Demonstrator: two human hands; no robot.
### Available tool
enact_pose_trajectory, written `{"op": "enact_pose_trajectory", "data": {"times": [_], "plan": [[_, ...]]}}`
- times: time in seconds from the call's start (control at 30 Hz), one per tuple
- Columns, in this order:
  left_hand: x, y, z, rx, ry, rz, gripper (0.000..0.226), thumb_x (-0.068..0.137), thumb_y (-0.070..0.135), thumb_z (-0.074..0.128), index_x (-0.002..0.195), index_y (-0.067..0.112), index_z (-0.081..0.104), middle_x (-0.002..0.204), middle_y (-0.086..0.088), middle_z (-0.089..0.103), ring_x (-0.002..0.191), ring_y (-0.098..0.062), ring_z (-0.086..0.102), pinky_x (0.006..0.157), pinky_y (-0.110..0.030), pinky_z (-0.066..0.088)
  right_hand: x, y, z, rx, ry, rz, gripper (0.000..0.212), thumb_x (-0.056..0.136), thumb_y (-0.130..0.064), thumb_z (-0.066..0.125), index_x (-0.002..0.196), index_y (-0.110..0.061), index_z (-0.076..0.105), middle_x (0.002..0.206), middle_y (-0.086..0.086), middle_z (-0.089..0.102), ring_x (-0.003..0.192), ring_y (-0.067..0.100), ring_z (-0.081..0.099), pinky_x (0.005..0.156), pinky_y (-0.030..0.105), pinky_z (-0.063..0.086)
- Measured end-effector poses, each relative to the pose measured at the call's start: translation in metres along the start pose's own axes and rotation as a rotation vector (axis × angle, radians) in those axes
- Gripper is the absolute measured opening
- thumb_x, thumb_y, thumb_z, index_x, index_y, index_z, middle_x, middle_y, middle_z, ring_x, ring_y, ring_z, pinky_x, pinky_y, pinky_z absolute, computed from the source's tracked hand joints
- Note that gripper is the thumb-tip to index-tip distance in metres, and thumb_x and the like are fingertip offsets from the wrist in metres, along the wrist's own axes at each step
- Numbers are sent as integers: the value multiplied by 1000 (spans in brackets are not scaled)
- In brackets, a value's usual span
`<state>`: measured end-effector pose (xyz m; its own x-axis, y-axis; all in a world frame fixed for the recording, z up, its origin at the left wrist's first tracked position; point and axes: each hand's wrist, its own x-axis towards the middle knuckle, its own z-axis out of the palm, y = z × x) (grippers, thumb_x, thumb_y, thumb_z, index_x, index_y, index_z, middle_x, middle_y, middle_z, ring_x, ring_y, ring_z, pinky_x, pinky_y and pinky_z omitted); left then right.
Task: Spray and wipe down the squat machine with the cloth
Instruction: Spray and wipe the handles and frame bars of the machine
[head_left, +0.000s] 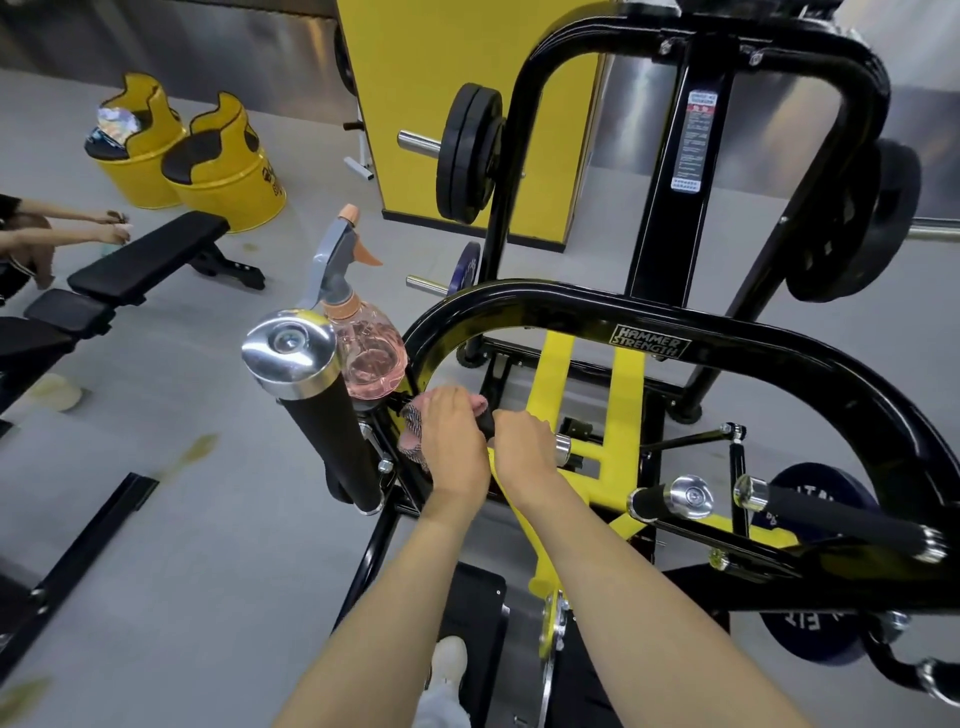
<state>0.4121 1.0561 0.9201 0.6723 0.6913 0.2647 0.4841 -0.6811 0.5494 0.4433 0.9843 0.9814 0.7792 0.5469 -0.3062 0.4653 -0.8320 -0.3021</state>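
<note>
Reaching down into the black-and-yellow steel squat machine (649, 317), both forearms are extended. The pink-and-grey woven cloth (413, 434) is gripped in the left hand (454, 441), fingers curled, against the frame; the right hand (524, 447) is seemingly closed round a short chrome-capped handle (563, 448). A clear pink spray bottle (371, 358) is perched just behind.

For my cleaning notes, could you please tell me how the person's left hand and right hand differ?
The left hand holds the pink cloth; the right hand holds none. The left hand lies nearer the spray bottle; the right hand's grip is on a short black handle. Both are curled, side by side.
</note>
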Motion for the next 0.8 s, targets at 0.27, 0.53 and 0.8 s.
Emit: {"op": "enact_pose_trajectory", "data": {"times": [0.27, 0.53, 0.8], "plan": [[74, 38, -9, 564, -697, -25, 30, 93, 6, 48, 120, 8, 59, 125, -10, 59, 118, -28, 55, 94, -34, 43, 6, 4, 4, -62, -67, -14, 18, 91, -5, 57, 107, -12, 59, 105, 11, 66, 104, 32, 59, 99, 40, 37], [118, 18, 17, 558, -731, 111, 35, 97, 4, 40, 129, 6, 53, 133, -9, 56, 126, -27, 48, 106, -34, 33, 11, 11, 10, -136, -17, -71, 17, 94, -7, 53, 111, -9, 54, 106, 12, 65, 103, 32, 57, 91, 39, 38], [99, 26, 21, 986, -906, 153, 31, 95, 15, 48, 124, 13, 57, 128, -4, 58, 122, -22, 51, 98, -30, 38, 15, 15, 15, -125, 12, -72, 20, 93, -9, 56, 112, -8, 54, 108, 12, 64, 106, 32, 57, 100, 40, 34]]}}
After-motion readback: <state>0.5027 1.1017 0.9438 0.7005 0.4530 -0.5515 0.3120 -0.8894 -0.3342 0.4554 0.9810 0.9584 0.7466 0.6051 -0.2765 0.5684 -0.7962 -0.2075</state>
